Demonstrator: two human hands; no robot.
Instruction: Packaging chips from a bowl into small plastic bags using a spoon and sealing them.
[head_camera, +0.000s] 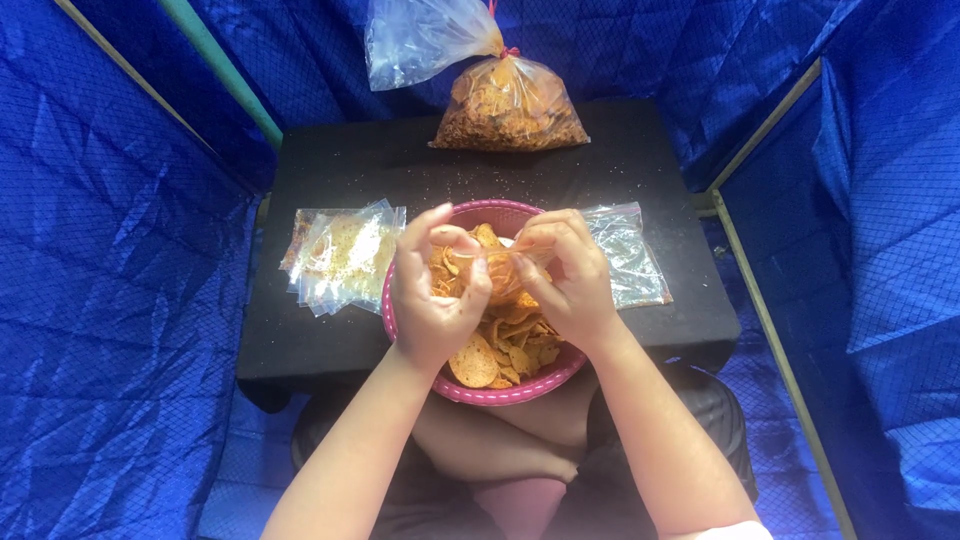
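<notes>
Over the pink basket (420, 372) of chips — both hands, left (437, 290) and right (562, 275), gripping one small clear bag (500, 270)

bright, even daylight | blue cast | soft shadows | slight motion blur

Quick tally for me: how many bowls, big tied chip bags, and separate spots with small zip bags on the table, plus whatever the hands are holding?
Pink bowl of chips: 1
Large tied bag of chips: 1
Pile of small bags, left: 1
Lone small bag, right: 1
Small bag held between left hand and right hand: 1
Total: 5
</notes>
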